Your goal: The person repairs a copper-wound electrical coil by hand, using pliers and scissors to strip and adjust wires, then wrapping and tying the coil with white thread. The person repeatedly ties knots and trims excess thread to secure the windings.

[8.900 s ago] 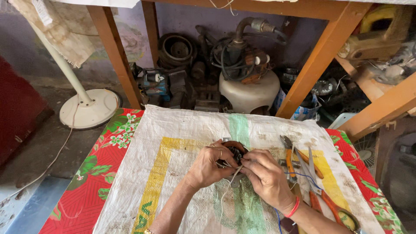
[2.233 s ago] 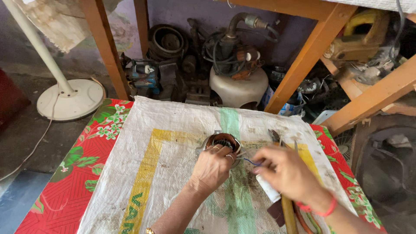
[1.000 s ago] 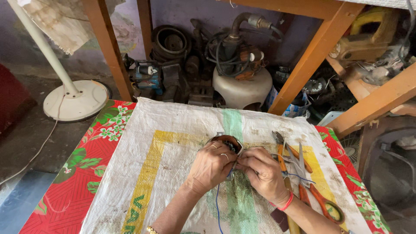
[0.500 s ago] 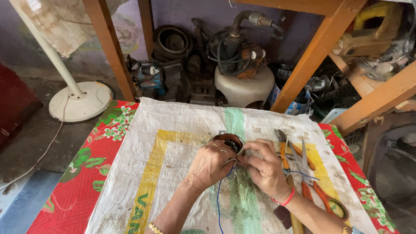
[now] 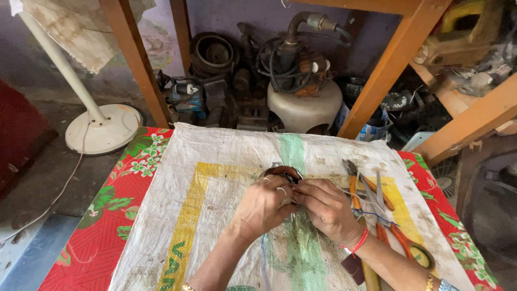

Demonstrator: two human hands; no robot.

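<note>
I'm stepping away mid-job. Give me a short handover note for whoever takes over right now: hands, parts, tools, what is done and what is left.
Left hand: closed around the round copper-wound coil, steadying it on the woven sack.
Right hand: fingertips pinched at the coil's near edge; what they pinch is hidden.
Tools: orange-handled pliers and scissors lie right of the hands. A thin blue wire trails toward the person.
Done: coil in hand, tools laid out.
Left: fine work at the coil is unfinished.

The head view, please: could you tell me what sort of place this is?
Probably a small motor repair workshop: a white pump motor with hoses sits under a wooden bench leg, and orange-handled pliers lie on the white woven sack.
</note>
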